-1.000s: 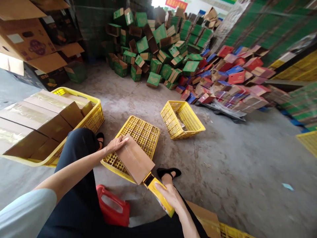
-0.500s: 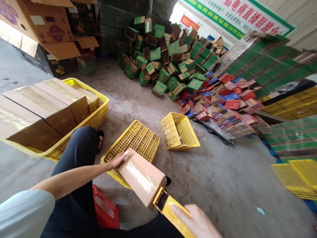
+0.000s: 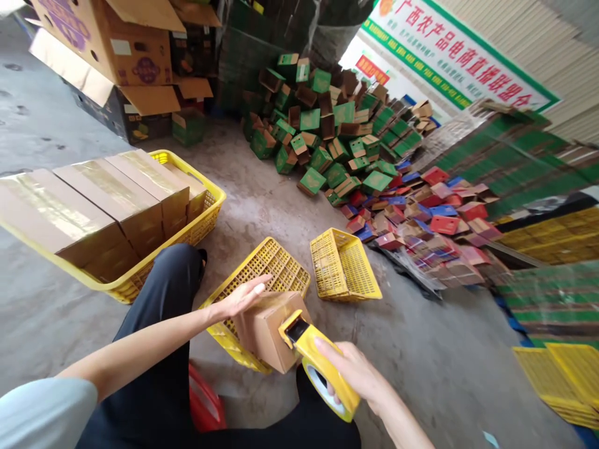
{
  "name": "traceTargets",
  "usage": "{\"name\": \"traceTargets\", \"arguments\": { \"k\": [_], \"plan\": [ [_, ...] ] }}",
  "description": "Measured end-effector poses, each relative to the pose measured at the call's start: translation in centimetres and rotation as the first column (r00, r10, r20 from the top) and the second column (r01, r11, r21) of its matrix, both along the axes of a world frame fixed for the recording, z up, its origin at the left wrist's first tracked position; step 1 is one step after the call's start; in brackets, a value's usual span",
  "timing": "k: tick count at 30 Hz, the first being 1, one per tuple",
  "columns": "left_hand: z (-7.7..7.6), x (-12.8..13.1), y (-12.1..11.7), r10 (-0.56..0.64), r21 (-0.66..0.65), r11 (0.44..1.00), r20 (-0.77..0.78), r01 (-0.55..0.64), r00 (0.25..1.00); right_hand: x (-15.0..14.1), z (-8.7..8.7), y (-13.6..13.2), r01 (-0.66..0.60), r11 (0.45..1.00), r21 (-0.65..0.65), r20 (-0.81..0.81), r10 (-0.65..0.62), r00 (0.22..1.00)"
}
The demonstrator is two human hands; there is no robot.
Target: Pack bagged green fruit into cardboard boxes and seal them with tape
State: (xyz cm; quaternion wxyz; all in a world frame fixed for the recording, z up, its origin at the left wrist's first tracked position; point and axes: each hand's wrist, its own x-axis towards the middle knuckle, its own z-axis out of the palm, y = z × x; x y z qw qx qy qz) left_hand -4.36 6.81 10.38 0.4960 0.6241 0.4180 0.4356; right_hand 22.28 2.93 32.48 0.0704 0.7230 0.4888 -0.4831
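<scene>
A small brown cardboard box (image 3: 271, 330) rests on an upturned yellow plastic crate (image 3: 266, 255) between my legs. My left hand (image 3: 246, 296) lies along the top of the box, its fingers stretched out and nothing gripped. A yellow tape dispenser (image 3: 322, 365) with a roll of tape is held in my right hand (image 3: 353, 371), fingers wrapped round it. Its front end presses against the near right face of the box. Part of the box is hidden behind my left hand and the dispenser.
To my left, a yellow basket (image 3: 218, 202) holds several taped cartons (image 3: 88, 190). A smaller yellow basket (image 3: 346, 265) lies ahead. Green boxes (image 3: 322, 159) and red and blue boxes (image 3: 444, 224) are heaped beyond. A red plastic stool (image 3: 206, 399) shows beneath me.
The box has turned so its end face now points toward me. My right hand has brought the dispenser up against that face, and my left hand has shifted across the box top.
</scene>
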Motion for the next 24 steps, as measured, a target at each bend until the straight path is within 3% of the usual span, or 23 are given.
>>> {"name": "traceTargets", "arguments": {
  "k": [2, 4, 6, 8, 12, 16, 24],
  "plan": [
    [2.9, -1.2, -0.1, -0.141, 0.239, 0.959, -0.068, 0.153, 0.988, -0.8, -0.4, 1.0, -0.004, 1.0, 0.006, -0.04, 0.004, 0.999],
    [5.3, -1.7, 0.0, -0.255, 0.41, 0.859, -0.174, 0.306, 0.951, -1.3, -0.6, 1.4, -0.013, 1.0, 0.005, -0.072, 0.013, 0.997],
    [6.6, -1.5, 0.4, -0.307, 0.495, 0.764, -0.286, 0.414, 0.908, -1.4, -0.8, 1.4, -0.009, 1.0, 0.007, -0.081, 0.009, 0.997],
    [6.6, -1.0, 0.9, -0.312, 0.53, 0.704, -0.366, 0.472, 0.877, -1.2, -0.8, 0.9, 0.01, 1.0, 0.002, -0.079, -0.01, 0.997],
    [4.5, 0.0, 1.7, -0.294, 0.575, 0.64, -0.43, 0.51, 0.854, -0.5, -0.6, -0.2, 0.045, 0.999, -0.013, -0.119, -0.046, 0.992],
    [3.3, -0.1, 1.9, -0.279, 0.586, 0.627, -0.447, 0.514, 0.85, -0.3, -0.1, -0.8, 0.044, 0.999, -0.031, -0.178, -0.049, 0.983],
    [3.2, 0.2, 2.6, -0.225, 0.578, 0.61, -0.529, 0.542, 0.818, 0.1, 0.5, -1.9, 0.061, 0.998, -0.005, -0.219, -0.06, 0.974]
  ]
}}
